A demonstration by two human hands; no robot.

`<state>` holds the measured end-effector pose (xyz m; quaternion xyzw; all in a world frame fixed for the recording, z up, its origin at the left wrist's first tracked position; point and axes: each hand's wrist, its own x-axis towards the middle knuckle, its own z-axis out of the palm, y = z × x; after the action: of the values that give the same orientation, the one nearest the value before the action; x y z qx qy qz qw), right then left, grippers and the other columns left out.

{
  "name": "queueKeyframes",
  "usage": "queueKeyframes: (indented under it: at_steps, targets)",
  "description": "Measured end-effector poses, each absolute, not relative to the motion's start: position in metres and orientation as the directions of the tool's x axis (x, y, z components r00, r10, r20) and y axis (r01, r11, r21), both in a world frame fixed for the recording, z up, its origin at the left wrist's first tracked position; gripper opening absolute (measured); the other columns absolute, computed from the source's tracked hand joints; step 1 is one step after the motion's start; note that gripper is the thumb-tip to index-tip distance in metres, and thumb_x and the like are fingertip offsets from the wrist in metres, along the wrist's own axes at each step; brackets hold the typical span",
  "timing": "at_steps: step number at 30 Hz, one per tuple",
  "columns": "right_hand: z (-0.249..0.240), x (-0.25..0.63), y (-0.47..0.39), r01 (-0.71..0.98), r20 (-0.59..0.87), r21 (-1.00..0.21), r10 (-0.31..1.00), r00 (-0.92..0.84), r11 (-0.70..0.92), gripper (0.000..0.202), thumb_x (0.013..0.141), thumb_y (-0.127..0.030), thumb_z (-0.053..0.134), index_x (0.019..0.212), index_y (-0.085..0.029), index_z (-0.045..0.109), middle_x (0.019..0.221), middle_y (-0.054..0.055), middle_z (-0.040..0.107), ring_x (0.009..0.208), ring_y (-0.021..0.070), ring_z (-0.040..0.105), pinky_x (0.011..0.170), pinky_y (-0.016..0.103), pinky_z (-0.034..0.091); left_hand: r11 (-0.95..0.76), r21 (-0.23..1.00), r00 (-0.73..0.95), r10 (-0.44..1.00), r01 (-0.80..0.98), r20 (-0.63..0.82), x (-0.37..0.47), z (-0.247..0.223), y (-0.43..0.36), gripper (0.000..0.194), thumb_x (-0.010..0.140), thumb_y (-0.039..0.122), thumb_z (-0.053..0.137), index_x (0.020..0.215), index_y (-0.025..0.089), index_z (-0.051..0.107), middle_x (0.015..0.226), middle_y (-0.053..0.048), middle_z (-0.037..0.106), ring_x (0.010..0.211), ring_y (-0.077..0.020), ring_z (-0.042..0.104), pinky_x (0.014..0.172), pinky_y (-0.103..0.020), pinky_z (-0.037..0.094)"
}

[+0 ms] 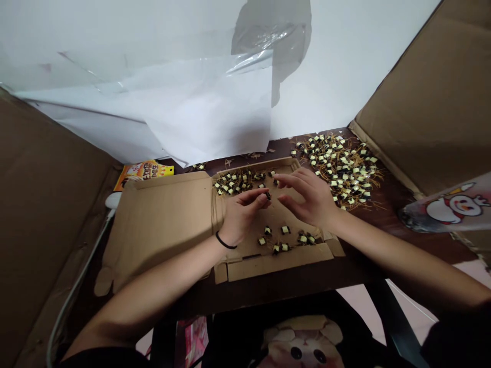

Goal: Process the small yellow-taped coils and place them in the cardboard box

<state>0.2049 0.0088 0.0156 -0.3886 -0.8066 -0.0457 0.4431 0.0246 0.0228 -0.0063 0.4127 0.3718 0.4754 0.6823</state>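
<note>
My left hand [240, 212], with a black band at the wrist, is closed in a pinch over the open cardboard box [280, 260]. Between its thumb and fingertips is a small dark coil [268, 196], mostly covered by the fingers. Facing it, my right hand [309, 197] has thumb and fingers spread, with nothing visible in them. Beyond my left hand, a cluster of small black coils [233, 182] with pale yellow tops lies in the box. Several more coils [285, 230] sit scattered nearer me, some with thin copper-coloured wires.
A large heap of wired coils [339, 168] spreads to the right of the box. The box's lid [169, 225] lies folded open at left, near a snack packet [143, 173] and white cable [82, 271]. A printed cup [452, 204] lies at right. Cardboard walls flank both sides.
</note>
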Motion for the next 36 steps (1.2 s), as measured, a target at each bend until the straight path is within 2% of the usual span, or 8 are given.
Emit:
queueKeyframes:
  at_steps: [6, 9, 19, 21, 23, 26, 28, 36]
  targets:
    - [0.009, 0.197, 0.006, 0.687, 0.785, -0.144, 0.505, -0.359, 0.712, 0.008, 0.083, -0.020, 0.063, 0.092, -0.020, 0.063, 0.078, 0.003, 0.069, 0.071, 0.0165, 0.055, 0.065, 0.031, 0.046, 0.107, 0.967, 0.201, 0.978, -0.229, -0.060, 0.023, -0.007, 0.022, 0.022, 0.065, 0.031, 0.081, 0.083, 0.019, 0.076, 0.072, -0.003, 0.073, 0.064, -0.0096, 0.064, 0.066, -0.023, 0.052]
    - [0.010, 0.195, 0.005, 0.688, 0.800, -0.054, 0.444, -0.404, 0.724, 0.010, 0.082, -0.016, 0.064, 0.090, -0.019, 0.062, 0.077, 0.003, 0.069, 0.069, 0.0160, 0.054, 0.063, 0.031, 0.045, 0.083, 0.975, 0.171, 0.984, -0.205, -0.048, 0.025, -0.004, 0.020, 0.021, 0.064, 0.030, 0.081, 0.080, 0.018, 0.076, 0.072, -0.003, 0.073, 0.062, -0.0094, 0.064, 0.065, -0.022, 0.052]
    - [0.008, 0.184, 0.009, 0.643, 0.808, -0.090, 0.433, -0.399, 0.760, 0.009, 0.086, -0.012, 0.057, 0.086, -0.018, 0.063, 0.072, 0.004, 0.064, 0.067, 0.0157, 0.054, 0.062, 0.029, 0.046, 0.109, 0.970, 0.137, 0.987, -0.216, -0.080, 0.027, 0.003, 0.021, 0.017, 0.063, 0.027, 0.079, 0.072, 0.014, 0.073, 0.059, 0.000, 0.067, 0.054, -0.0074, 0.057, 0.057, -0.021, 0.047]
    - [0.009, 0.185, 0.009, 0.631, 0.802, -0.179, 0.484, -0.351, 0.755, 0.009, 0.086, -0.014, 0.057, 0.084, -0.019, 0.063, 0.072, 0.003, 0.065, 0.068, 0.0153, 0.055, 0.063, 0.029, 0.046, 0.125, 0.964, 0.144, 0.985, -0.235, -0.093, 0.027, 0.001, 0.022, 0.021, 0.063, 0.029, 0.080, 0.075, 0.014, 0.072, 0.061, -0.001, 0.067, 0.056, -0.0083, 0.058, 0.059, -0.022, 0.048]
    - [0.011, 0.187, 0.007, 0.606, 0.761, -0.351, 0.595, -0.260, 0.714, 0.010, 0.087, -0.017, 0.057, 0.082, -0.020, 0.064, 0.074, 0.003, 0.065, 0.069, 0.0142, 0.057, 0.062, 0.027, 0.046, 0.138, 0.960, 0.170, 0.981, -0.245, -0.098, 0.026, -0.002, 0.024, 0.025, 0.063, 0.032, 0.080, 0.077, 0.014, 0.072, 0.062, -0.001, 0.068, 0.057, -0.0090, 0.059, 0.060, -0.023, 0.048]
    - [0.014, 0.188, 0.004, 0.550, 0.621, -0.595, 0.770, -0.147, 0.586, 0.011, 0.086, -0.021, 0.059, 0.077, -0.019, 0.064, 0.073, 0.001, 0.064, 0.066, 0.0121, 0.057, 0.059, 0.025, 0.043, 0.139, 0.954, 0.225, 0.971, -0.265, -0.079, 0.025, -0.005, 0.025, 0.027, 0.063, 0.034, 0.081, 0.077, 0.014, 0.071, 0.063, -0.001, 0.067, 0.058, -0.0089, 0.060, 0.062, -0.023, 0.049]
    - [0.015, 0.189, 0.004, 0.520, 0.531, -0.687, 0.839, -0.118, 0.508, 0.011, 0.084, -0.022, 0.061, 0.074, -0.018, 0.064, 0.070, 0.000, 0.063, 0.063, 0.0113, 0.056, 0.059, 0.024, 0.042, 0.144, 0.945, 0.258, 0.964, -0.294, -0.066, 0.024, -0.005, 0.025, 0.028, 0.062, 0.035, 0.082, 0.078, 0.014, 0.071, 0.064, 0.000, 0.067, 0.059, -0.0084, 0.060, 0.062, -0.022, 0.049]
    - [0.015, 0.188, 0.003, 0.539, 0.417, -0.746, 0.905, -0.079, 0.391, 0.012, 0.080, -0.023, 0.061, 0.071, -0.017, 0.065, 0.064, 0.000, 0.061, 0.060, 0.0109, 0.053, 0.058, 0.024, 0.038, 0.150, 0.957, 0.351, 0.935, -0.247, -0.057, 0.024, 0.003, 0.021, 0.028, 0.063, 0.036, 0.082, 0.075, 0.014, 0.070, 0.061, -0.001, 0.067, 0.057, -0.0089, 0.060, 0.060, -0.021, 0.048]
